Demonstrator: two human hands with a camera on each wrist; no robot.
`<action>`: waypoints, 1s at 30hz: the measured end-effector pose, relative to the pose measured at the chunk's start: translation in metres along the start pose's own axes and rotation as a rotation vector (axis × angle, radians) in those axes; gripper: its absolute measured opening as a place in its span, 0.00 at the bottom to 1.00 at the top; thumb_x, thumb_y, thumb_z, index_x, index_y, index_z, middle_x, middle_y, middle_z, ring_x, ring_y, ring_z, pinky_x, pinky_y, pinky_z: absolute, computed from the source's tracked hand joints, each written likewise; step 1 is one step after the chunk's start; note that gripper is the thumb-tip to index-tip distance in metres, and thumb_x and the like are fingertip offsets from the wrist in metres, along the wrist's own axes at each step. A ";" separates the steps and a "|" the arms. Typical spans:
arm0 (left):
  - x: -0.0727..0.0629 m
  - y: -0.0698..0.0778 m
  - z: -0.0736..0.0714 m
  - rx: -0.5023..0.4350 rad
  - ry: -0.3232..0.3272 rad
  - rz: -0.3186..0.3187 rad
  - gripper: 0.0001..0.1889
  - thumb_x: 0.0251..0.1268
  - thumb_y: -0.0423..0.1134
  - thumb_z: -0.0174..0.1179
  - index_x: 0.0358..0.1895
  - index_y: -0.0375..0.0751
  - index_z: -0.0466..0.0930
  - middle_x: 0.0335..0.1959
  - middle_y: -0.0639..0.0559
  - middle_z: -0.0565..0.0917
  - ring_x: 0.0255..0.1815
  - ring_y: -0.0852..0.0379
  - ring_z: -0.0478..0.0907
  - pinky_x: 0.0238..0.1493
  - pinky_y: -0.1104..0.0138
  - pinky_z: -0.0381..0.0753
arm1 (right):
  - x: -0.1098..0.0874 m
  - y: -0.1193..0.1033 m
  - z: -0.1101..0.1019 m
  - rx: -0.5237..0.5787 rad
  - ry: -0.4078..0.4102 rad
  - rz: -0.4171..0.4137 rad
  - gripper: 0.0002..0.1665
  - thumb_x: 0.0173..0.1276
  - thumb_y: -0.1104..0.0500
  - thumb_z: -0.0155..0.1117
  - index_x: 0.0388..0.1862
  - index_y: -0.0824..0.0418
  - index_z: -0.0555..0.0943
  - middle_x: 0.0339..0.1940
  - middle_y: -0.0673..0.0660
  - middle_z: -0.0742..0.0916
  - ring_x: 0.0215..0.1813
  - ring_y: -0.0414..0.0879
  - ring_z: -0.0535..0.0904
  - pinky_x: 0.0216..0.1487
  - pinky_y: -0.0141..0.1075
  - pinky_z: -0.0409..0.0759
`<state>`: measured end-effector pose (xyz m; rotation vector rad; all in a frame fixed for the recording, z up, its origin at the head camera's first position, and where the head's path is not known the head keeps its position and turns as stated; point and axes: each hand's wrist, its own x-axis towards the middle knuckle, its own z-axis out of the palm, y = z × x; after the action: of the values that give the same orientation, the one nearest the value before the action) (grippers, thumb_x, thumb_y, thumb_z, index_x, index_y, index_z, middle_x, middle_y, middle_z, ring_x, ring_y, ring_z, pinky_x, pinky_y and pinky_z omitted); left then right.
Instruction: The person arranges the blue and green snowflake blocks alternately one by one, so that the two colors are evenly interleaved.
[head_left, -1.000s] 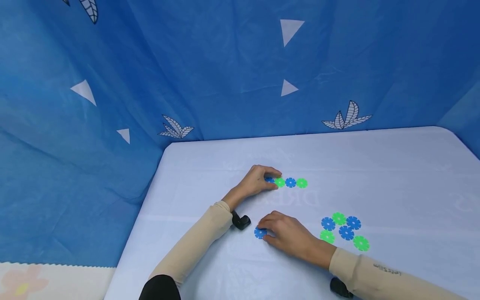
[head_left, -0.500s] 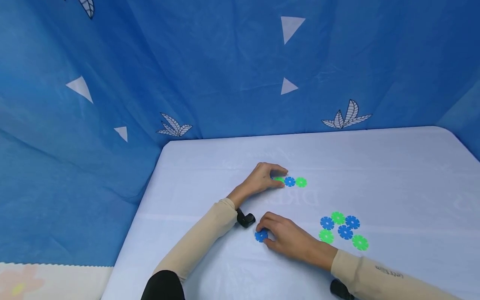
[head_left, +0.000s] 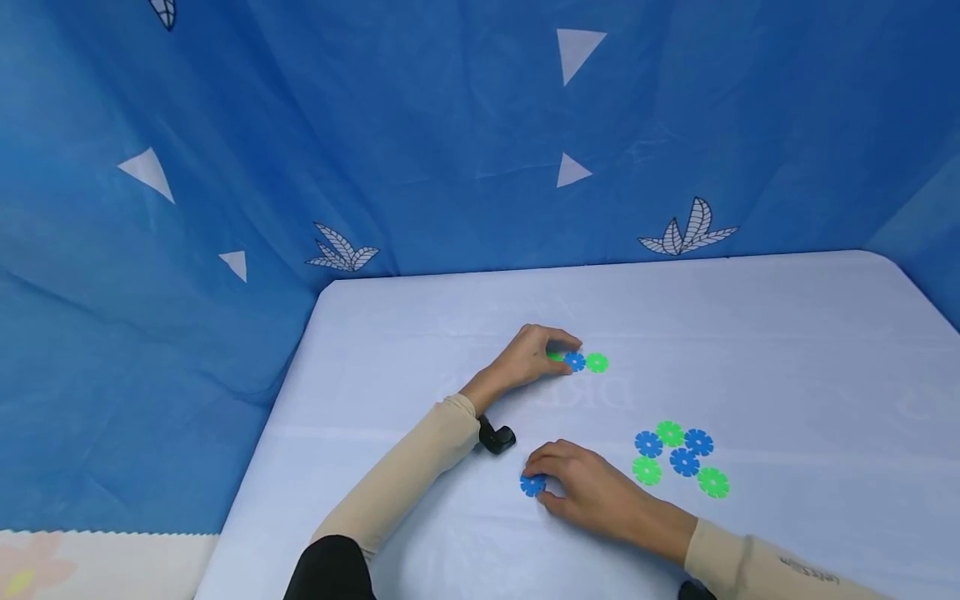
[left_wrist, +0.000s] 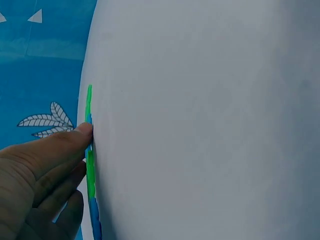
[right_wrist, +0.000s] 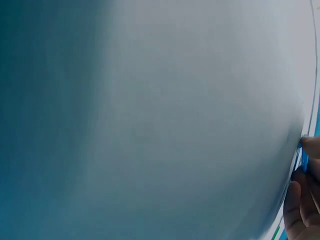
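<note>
A row of interlocking notched discs, green and blue by turns, lies on the white table in the head view, with a green disc (head_left: pixel 597 362) at its right end. My left hand (head_left: pixel 525 354) holds this row by its edges around a blue disc (head_left: pixel 574 362), covering the row's left part. The left wrist view shows the left thumb at that blue disc, with a green disc (left_wrist: pixel 90 175) and another blue disc (left_wrist: pixel 95 218) nearer the palm. Lower on the table, my right hand (head_left: pixel 592 487) pinches a single blue notched disc (head_left: pixel 532 485) between thumb and fingers.
Several loose discs lie right of the right hand, among them a green disc (head_left: pixel 713 482) and a blue disc (head_left: pixel 699 442). The white tabletop (head_left: pixel 787 350) meets a blue curtain (head_left: pixel 465 167) at its back edge. A black wrist camera (head_left: pixel 496 437) sits under the left wrist.
My left hand has slid rightward along the row, from its left end to the blue disc. The right hand, with its blue disc, has shifted slightly right and toward me.
</note>
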<state>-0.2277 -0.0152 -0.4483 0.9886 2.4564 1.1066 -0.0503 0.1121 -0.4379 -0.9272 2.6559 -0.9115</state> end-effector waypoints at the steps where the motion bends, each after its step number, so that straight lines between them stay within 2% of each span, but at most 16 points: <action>1: 0.000 0.000 0.000 0.003 -0.001 -0.002 0.20 0.58 0.35 0.72 0.55 0.41 0.84 0.54 0.52 0.85 0.62 0.58 0.75 0.63 0.68 0.70 | -0.002 0.001 -0.001 0.004 0.012 0.003 0.15 0.62 0.59 0.72 0.49 0.56 0.86 0.50 0.44 0.83 0.55 0.40 0.77 0.56 0.39 0.79; 6: 0.001 0.002 -0.001 0.007 -0.012 -0.014 0.20 0.58 0.35 0.71 0.55 0.41 0.84 0.54 0.52 0.85 0.62 0.58 0.76 0.63 0.68 0.71 | -0.009 0.011 -0.013 0.040 0.119 0.020 0.16 0.61 0.62 0.73 0.48 0.55 0.86 0.50 0.44 0.84 0.55 0.41 0.78 0.55 0.41 0.79; 12: 0.001 0.002 -0.001 0.023 -0.015 -0.006 0.19 0.58 0.35 0.72 0.54 0.41 0.85 0.53 0.52 0.85 0.60 0.59 0.77 0.62 0.69 0.71 | -0.008 0.038 -0.037 0.035 0.312 0.135 0.17 0.56 0.64 0.76 0.47 0.58 0.88 0.49 0.48 0.87 0.53 0.45 0.81 0.50 0.44 0.81; 15: 0.002 0.003 -0.001 0.024 -0.015 -0.004 0.19 0.57 0.35 0.72 0.54 0.41 0.85 0.52 0.53 0.85 0.59 0.59 0.77 0.61 0.70 0.72 | -0.009 0.053 -0.048 0.019 0.380 0.187 0.18 0.55 0.65 0.76 0.46 0.61 0.88 0.49 0.53 0.87 0.47 0.46 0.82 0.43 0.41 0.82; 19: 0.002 0.004 0.000 0.023 -0.016 -0.002 0.19 0.57 0.34 0.72 0.54 0.40 0.85 0.52 0.52 0.86 0.59 0.59 0.77 0.61 0.70 0.72 | -0.009 0.068 -0.061 0.003 0.423 0.246 0.17 0.56 0.66 0.76 0.47 0.63 0.88 0.48 0.57 0.87 0.40 0.46 0.82 0.38 0.38 0.81; 26: 0.001 0.005 -0.001 0.031 -0.019 -0.007 0.19 0.57 0.34 0.72 0.54 0.41 0.85 0.52 0.53 0.85 0.59 0.59 0.77 0.60 0.70 0.72 | -0.005 0.086 -0.073 0.014 0.433 0.342 0.17 0.57 0.66 0.76 0.47 0.62 0.88 0.49 0.59 0.87 0.42 0.50 0.83 0.40 0.37 0.82; 30: 0.001 0.004 -0.001 0.035 -0.016 -0.001 0.19 0.57 0.34 0.72 0.54 0.41 0.85 0.52 0.52 0.85 0.59 0.59 0.77 0.61 0.70 0.72 | -0.002 0.095 -0.078 0.014 0.446 0.362 0.16 0.57 0.67 0.75 0.47 0.63 0.88 0.50 0.61 0.87 0.44 0.53 0.84 0.41 0.42 0.83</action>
<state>-0.2268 -0.0126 -0.4446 1.0027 2.4708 1.0553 -0.1240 0.2101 -0.4335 -0.2328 3.0265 -1.1451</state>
